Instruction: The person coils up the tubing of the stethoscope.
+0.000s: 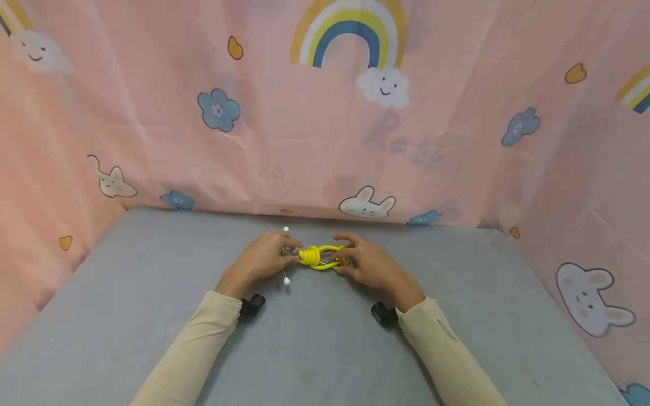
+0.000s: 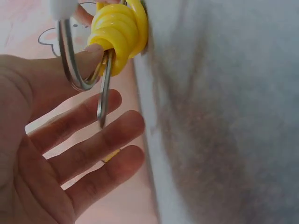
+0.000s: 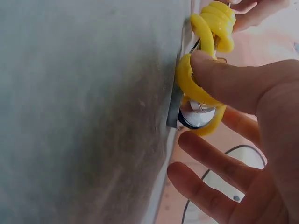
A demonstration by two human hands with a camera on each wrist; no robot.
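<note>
A yellow cord [image 1: 310, 256], wound into a tight coil with a long loop on its right, lies between my two hands. Bent metal hooks [image 2: 68, 60] come out of the coil's left end, and white tips [image 1: 286, 281] show above and below my left hand [image 1: 261, 254]. That hand pinches the coil's hook end between thumb and index finger, its other fingers spread apart. My right hand [image 1: 373, 262] pinches the loop's far end, thumb on the yellow loop [image 3: 187, 84]. Inside the loop, a shiny silver piece [image 3: 201, 117] shows, partly hidden by cord and fingers.
A grey-covered table [image 1: 315, 349] spreads beneath both hands. Pink printed cloth [image 1: 284, 141] hangs behind its back edge and along both sides. Small black devices [image 1: 384, 314] are strapped at the wrists.
</note>
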